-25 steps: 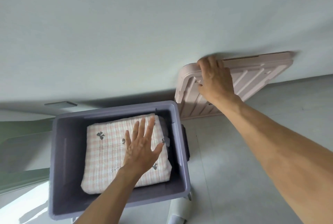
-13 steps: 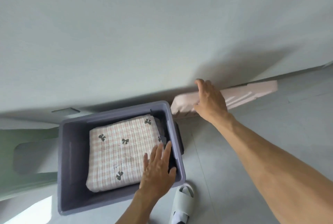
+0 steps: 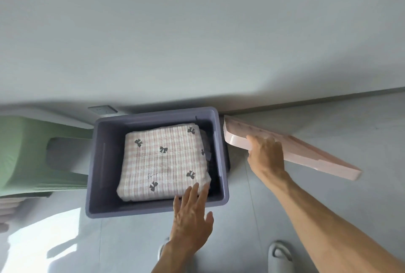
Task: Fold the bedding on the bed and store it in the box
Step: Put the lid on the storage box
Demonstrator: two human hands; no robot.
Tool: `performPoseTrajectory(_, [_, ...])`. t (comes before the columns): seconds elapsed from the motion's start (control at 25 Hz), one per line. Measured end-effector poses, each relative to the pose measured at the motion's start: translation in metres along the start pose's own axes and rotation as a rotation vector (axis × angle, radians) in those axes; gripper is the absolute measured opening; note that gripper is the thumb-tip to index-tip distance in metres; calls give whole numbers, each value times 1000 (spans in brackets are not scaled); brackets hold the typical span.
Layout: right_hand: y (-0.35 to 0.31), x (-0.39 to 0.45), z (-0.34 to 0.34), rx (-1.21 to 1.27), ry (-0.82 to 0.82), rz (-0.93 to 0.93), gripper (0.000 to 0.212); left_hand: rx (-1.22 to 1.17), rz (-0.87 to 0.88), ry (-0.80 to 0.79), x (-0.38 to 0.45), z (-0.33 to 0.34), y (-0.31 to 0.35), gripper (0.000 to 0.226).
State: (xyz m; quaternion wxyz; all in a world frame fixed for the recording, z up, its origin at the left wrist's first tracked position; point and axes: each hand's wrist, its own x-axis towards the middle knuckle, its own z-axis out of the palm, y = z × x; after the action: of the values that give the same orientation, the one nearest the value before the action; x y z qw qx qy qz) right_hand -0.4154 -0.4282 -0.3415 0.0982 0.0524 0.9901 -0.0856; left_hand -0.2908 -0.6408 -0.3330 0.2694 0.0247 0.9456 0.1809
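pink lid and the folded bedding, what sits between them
In the head view, the box's right wall stands between the folded bedding and the pink lid; beyond it, only a narrow strip of bare floor.

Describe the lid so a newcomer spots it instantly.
Find the purple box on the floor by the wall. Just right of it, the right hand grips the lid, held tilted. It is the only pale pink flat panel.

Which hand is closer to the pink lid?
The right hand. It grips the near edge of the pink lid, beside the box. The left hand is open over the box's near rim, apart from the lid.
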Motion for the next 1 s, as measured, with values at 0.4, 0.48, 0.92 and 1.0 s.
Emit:
performPoseTrajectory(0.4, [121,-34,-187,515,62,-153,50,-228,-201,107,12,-4,146,85])
performPoseTrajectory(0.48, [120,-31,-228,659,122,-126,44,-236,-185,124,17,-22,162,85])
performPoseTrajectory(0.92, [27,-32,-317,1355,183,-171,16,-109,-175,271,-36,-73,178,101])
performPoseTrajectory(1.0, [7,-24,-286,1471,140,-83,15,-155,-202,310,-45,-79,147,102])
